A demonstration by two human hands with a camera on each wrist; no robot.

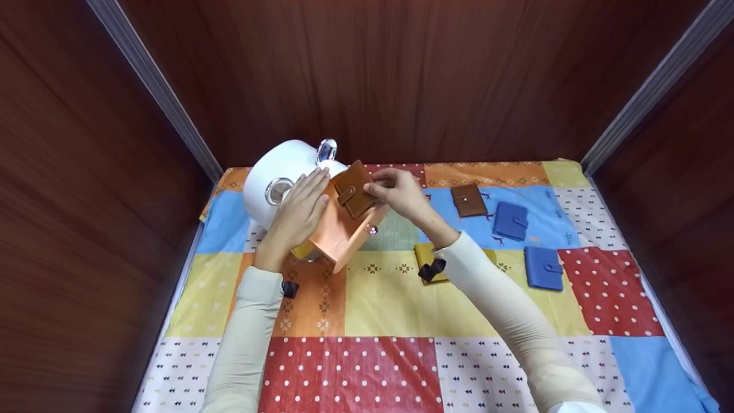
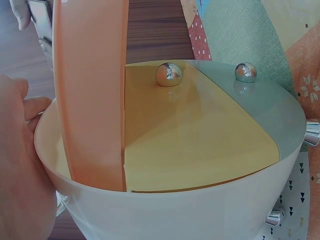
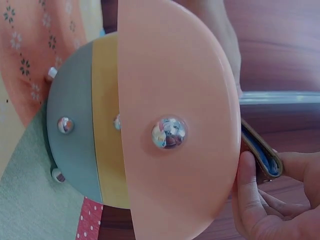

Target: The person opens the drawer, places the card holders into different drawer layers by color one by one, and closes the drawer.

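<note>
Cream cloth sleeves (image 1: pixel 519 315) come first; right hand (image 1: pixel 402 194) pinches a brown leather wallet (image 1: pixel 356 184) (gently is best); straight-fingered left hand (image 1: pixel 301 209) grips nothing.

Box (image 1: pixel 269 166) near your table's (image 1: pixel 350 367) back-left corner
You have one wallet (image 1: pixel 358 195) over its pulled-out drawer (image 1: pixel 332 232); other wallets (image 1: pixel 542 275) lie between box and right edge.

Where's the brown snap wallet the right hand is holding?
In the head view, the brown snap wallet is near the picture's centre, held by the right hand over the open orange drawer, with the left hand to its left.
</note>
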